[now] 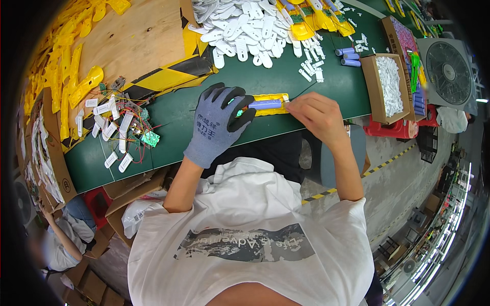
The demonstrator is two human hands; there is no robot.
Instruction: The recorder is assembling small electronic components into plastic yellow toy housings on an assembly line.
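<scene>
My left hand, in a grey-blue work glove with black fingertips, is closed around the left end of a yellow plastic housing. A purple-blue cylindrical battery cell lies in the housing. Bits of a green circuit board show between the gloved fingers, which hide the rest. Bare, my right hand pinches at the housing's right end, next to a small white piece. What its fingertips hold is too small to make out. A dark thin wire rises just above them.
White plastic pieces are heaped at the far side. Wired boards and white parts lie left, beside a wooden board edged in striped tape. Loose battery cells and a carton of small white parts stand right. A fan is beyond.
</scene>
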